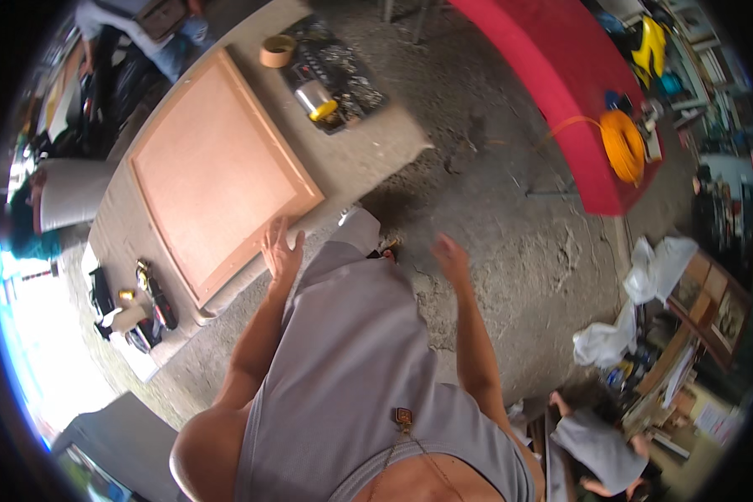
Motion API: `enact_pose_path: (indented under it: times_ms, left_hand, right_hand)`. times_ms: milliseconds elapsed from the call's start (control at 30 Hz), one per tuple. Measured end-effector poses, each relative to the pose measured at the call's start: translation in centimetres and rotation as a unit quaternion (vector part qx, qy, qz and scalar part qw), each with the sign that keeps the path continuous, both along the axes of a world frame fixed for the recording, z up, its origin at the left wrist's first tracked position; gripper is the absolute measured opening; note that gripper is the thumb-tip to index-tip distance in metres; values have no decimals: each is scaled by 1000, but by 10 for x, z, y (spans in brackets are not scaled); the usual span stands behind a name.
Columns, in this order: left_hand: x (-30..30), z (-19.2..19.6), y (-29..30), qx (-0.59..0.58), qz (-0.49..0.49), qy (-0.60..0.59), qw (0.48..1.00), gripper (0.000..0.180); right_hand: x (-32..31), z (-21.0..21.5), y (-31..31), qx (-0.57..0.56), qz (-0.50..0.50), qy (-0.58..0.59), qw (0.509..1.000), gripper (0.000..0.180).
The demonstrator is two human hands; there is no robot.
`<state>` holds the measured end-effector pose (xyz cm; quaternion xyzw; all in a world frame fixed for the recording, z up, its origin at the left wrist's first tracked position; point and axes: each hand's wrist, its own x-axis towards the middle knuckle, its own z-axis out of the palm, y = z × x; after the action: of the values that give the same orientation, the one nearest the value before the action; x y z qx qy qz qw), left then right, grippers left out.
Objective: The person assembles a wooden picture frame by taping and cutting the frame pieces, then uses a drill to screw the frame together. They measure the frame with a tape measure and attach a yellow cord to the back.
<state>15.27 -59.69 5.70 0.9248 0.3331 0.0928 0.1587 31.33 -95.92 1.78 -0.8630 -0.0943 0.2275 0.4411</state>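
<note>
A large framed wooden panel (213,159) with a pale pinkish flat face lies on the table to my left. My left hand (283,248) is at its near right edge, fingers spread and holding nothing; whether they press on the frame I cannot tell. Out over the concrete floor, away from any object, hangs my right hand (452,256). Its fingers are smeared by motion, so their shape is unclear.
On the table (368,159), beyond the panel, are a tape roll (278,51), a silver can (315,98) and a speckled black tray (351,79). Tools (155,294) lie left. A red-covered table (552,67) carries an orange hose coil (622,146). People stand at far left and lower right.
</note>
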Motion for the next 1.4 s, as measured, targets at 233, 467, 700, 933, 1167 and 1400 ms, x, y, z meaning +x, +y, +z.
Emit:
enact_pose_path:
  times_ms: [233, 467, 700, 933, 1167, 1400]
  left_hand:
    - [27, -7, 18, -61, 47, -102, 992, 18]
    - [22, -25, 35, -145, 85, -56, 984, 17]
    - [73, 7, 25, -91, 147, -30, 985, 22]
    - [196, 47, -31, -30, 88, -108, 990, 20]
    - [382, 75, -221, -182, -107, -122, 970, 33]
    - [518, 172, -343, -342, -306, -176, 871, 54]
  right_hand:
    - [166, 69, 233, 137, 63, -325, 934, 26]
    - [238, 68, 275, 105, 60, -269, 955, 20]
    - [352, 59, 45, -96, -106, -250, 958, 25]
    - [499, 109, -274, -613, -247, -109, 743, 88]
    - [536, 118, -327, -523, -106, -81, 842, 88]
    - [445, 240, -247, 49, -68, 6, 996, 76]
